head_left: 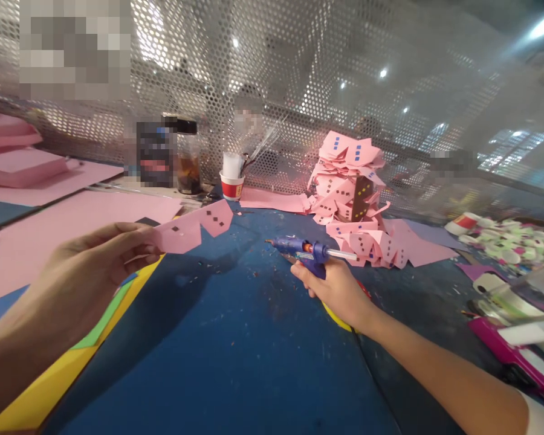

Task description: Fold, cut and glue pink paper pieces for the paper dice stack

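Note:
My left hand (pixel 100 266) pinches one end of a pink paper cutout (pixel 185 232) with small dark squares on it, holding it above the table. The strip's free end points right, towards the middle. A blue hot glue gun (pixel 310 252) is gripped in my right hand (pixel 333 289), its nozzle aimed left and a clear glue stick jutting from its back. The nozzle and the pink paper are apart. Beyond the glue gun rises a tall pile of folded pink paper pieces (pixel 349 193) dotted with blue, dark and yellow squares.
Pink sheets (pixel 72 232) and yellow card (pixel 49 393) cover the left side. A red-and-white paper cup (pixel 232 185) and a jar of dark liquid (pixel 189 163) stand before a perforated metal screen (pixel 290 78). Pale scraps (pixel 512 241) and a magenta tool (pixel 512 353) lie right.

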Available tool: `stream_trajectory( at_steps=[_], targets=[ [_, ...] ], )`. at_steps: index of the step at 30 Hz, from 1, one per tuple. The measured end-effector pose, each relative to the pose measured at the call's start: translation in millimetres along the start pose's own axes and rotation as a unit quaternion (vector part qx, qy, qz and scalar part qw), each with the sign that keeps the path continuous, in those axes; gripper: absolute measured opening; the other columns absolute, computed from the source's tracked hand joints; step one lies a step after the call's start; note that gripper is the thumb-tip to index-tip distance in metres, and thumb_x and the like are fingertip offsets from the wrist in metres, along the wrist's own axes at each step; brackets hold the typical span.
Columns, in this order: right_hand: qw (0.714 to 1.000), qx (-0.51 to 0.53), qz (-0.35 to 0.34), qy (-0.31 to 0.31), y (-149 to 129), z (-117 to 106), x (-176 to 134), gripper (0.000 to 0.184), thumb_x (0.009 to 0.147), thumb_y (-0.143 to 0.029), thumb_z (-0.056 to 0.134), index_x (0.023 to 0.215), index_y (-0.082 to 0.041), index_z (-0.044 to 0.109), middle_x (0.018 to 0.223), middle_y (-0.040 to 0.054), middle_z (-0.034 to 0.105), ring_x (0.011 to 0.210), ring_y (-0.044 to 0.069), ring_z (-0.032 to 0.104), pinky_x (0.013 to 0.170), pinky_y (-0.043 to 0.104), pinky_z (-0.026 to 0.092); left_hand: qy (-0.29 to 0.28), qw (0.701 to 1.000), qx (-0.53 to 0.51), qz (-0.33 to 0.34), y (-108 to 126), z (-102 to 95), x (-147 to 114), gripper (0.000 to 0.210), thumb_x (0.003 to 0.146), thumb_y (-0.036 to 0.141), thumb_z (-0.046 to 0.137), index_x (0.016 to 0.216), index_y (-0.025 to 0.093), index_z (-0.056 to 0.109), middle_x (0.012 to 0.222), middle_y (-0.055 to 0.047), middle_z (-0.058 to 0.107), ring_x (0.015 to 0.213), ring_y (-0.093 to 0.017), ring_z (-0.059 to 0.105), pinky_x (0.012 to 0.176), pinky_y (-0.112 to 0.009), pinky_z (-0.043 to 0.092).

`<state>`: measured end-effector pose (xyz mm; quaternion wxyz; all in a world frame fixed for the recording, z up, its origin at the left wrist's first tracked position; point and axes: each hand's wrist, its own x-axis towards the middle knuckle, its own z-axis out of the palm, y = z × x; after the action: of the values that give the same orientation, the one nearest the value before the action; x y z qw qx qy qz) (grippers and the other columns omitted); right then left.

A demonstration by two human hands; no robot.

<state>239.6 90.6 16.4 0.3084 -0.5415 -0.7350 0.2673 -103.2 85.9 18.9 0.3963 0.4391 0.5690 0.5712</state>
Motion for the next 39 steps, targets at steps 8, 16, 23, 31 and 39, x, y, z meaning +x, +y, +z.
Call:
stream_trajectory(
  at_steps=[8,16,23,31,39],
  targets=[
    [0.991,-0.071,-0.096,0.057,-23.3,4.6,-26.8,0.037,0.096,-0.055,0.058,0.078,-0.022,0.062,0.064,-0.0008,0.063,0.058,0.015,0.061,0.059,0.027,0.049,-0.051,0.996,-0.075,0.005,4.6,13.2,-13.4,0.019,0.078,0.033,0.078,0.081,0.016,0.071,0.085,0.0,0.068,0.081,-0.013,0.06,0.077,-0.022,0.05],
    [0.981,-0.09,-0.161,0.061,-49.5,11.7,-47.6,0.028,0.097,-0.05,0.059,0.086,-0.024,0.063,0.071,-0.0004,0.067,0.063,0.016,0.063,0.065,0.027,0.051,-0.111,0.987,-0.118,-0.005,11.9,26.5,-34.9,0.018,0.075,0.032,0.08,0.077,0.018,0.069,0.075,0.0,0.065,0.067,-0.012,0.06,0.062,-0.022,0.049],
    [0.977,-0.085,-0.192,0.044,-52.9,18.3,-61.7,0.022,0.097,-0.045,0.06,0.097,-0.024,0.065,0.082,0.0001,0.071,0.069,0.016,0.065,0.067,0.027,0.049,-0.142,0.985,-0.092,0.044,14.1,32.3,-43.3,0.019,0.076,0.035,0.079,0.077,0.019,0.07,0.077,-0.001,0.065,0.072,-0.014,0.06,0.073,-0.026,0.052],
    [0.971,-0.093,-0.211,0.059,-50.7,23.3,-62.6,0.018,0.097,-0.042,0.062,0.097,-0.023,0.062,0.083,0.0011,0.071,0.073,0.017,0.068,0.066,0.025,0.047,-0.151,0.983,-0.09,0.045,20.6,34.1,-49.2,0.023,0.072,0.037,0.081,0.076,0.017,0.068,0.076,-0.001,0.065,0.072,-0.014,0.059,0.073,-0.028,0.05],
    [0.97,-0.123,-0.205,0.053,-47.3,22.3,-60.2,0.021,0.098,-0.043,0.06,0.1,-0.023,0.062,0.081,0.0011,0.072,0.068,0.017,0.067,0.062,0.026,0.045,-0.153,0.983,-0.093,0.051,22.0,34.5,-50.9,0.023,0.073,0.035,0.08,0.076,0.017,0.067,0.076,0.0,0.065,0.073,-0.014,0.06,0.076,-0.028,0.05]
  ],
)
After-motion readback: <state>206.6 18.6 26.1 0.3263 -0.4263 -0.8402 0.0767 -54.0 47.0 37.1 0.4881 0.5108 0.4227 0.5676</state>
